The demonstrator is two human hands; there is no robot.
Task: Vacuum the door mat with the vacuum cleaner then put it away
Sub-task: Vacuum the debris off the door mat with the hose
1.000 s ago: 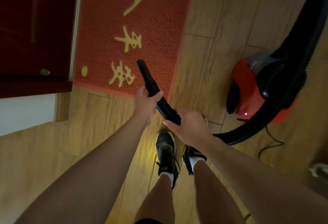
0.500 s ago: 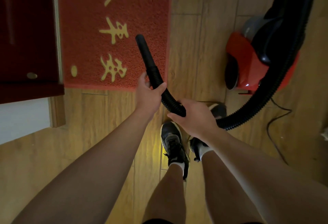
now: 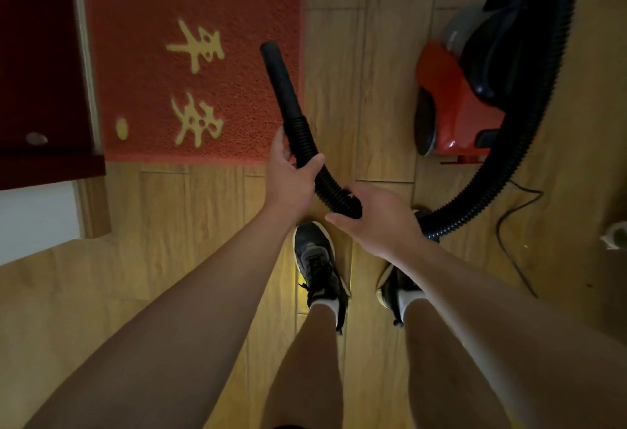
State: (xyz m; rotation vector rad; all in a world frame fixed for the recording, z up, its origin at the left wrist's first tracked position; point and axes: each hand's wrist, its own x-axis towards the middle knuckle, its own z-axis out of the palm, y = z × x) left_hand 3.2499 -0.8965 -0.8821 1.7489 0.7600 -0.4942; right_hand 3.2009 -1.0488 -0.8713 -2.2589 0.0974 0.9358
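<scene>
Left grip curls round the hose behind the nozzle; right grip clamps it further back. Vacuuming, I judge: the nozzle sits over the right edge of the mat. Next, sweep it leftward across.

Door mat: red, coarse texture, yellow characters. Vacuum cleaner: red body, grey top, black trim. Hose: black, ribbed. Nozzle: plain black. Floor: light wood-grain planks. Shoes: black, white socks
</scene>
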